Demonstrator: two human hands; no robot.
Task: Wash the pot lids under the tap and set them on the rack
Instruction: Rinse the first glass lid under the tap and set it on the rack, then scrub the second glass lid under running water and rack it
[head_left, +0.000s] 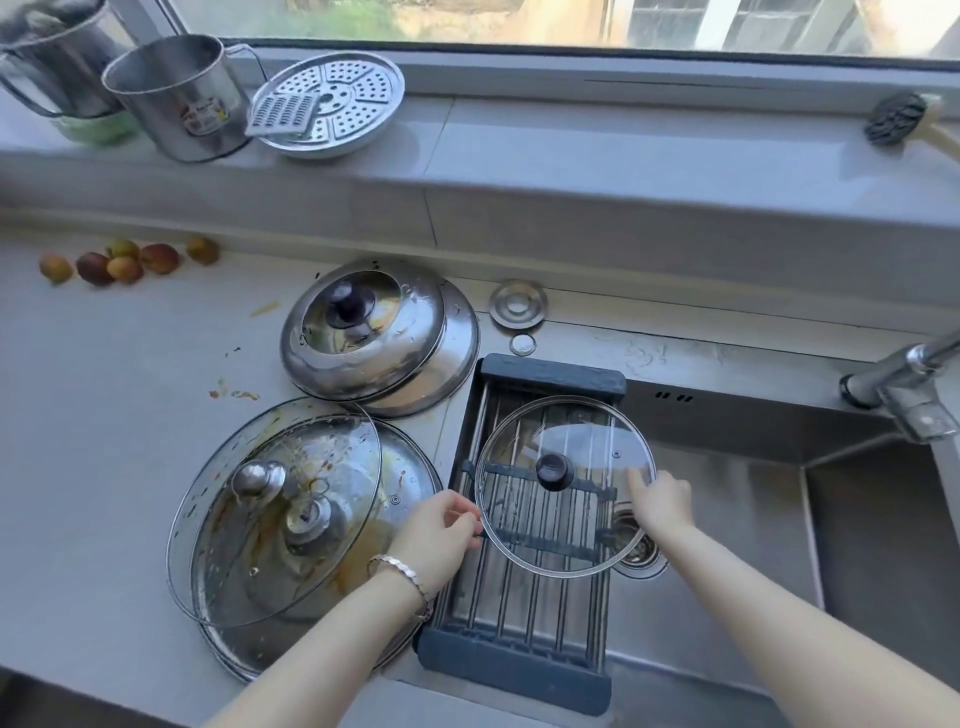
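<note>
Glass lid (555, 470) sat level over rack (550, 376), knob up. Left hand (441, 535) pinched its left rim; right hand (662, 501) gripped its right rim. Likely wet, slippery, breakable, fairly light: hold by rim or knob. Dirty lids (291, 514) left of rack.

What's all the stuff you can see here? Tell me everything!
small glass lid: one, clear with black knob, held above the rack
rack: one, dark grey with steel bars, over the sink's left end
dirty glass lids: at least two, brown-smeared, stacked on counter, front left
steel lids: two, silver, stacked behind those
fruits: six, red-yellow, counter's far left
steel mugs: two, silver, windowsill
steamer plate: one, silver, windowsill
tap: one, silver, right
left hand: one, grips the lid's left rim
right hand: one, holds its right edge
</note>
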